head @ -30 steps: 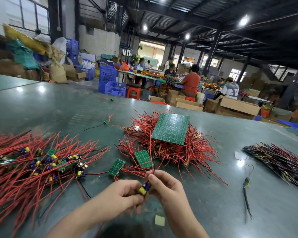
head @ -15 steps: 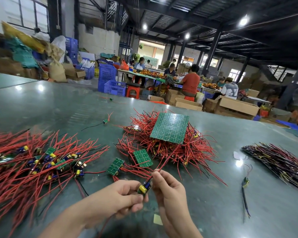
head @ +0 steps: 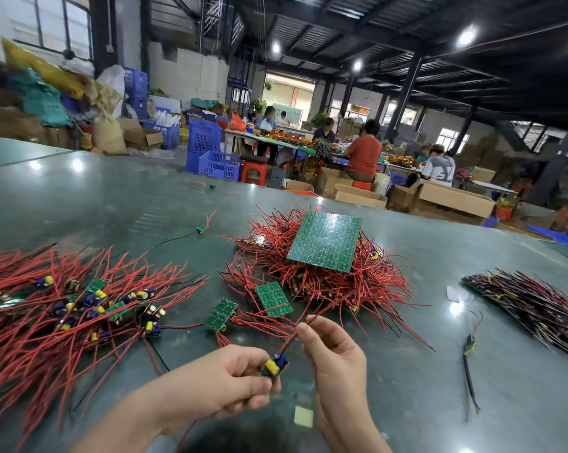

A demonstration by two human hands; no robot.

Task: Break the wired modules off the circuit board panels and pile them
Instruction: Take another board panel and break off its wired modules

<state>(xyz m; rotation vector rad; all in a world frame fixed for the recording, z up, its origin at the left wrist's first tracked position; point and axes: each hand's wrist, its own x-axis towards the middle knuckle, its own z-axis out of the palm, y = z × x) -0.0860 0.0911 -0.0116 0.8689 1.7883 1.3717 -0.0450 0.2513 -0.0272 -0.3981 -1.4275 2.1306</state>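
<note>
The left hand [head: 230, 380] pinches a freed module [head: 275, 366] above the bench's near edge; the right hand [head: 333, 351] pinches its red wire [head: 304, 325]. The finished pile [head: 80, 308] lies leftward, nearer the left hand.

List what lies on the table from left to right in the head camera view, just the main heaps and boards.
Pile of separated modules → small board piece → slightly larger board piece → large green panel on its red-wire heap → dark wire bundle.
</note>
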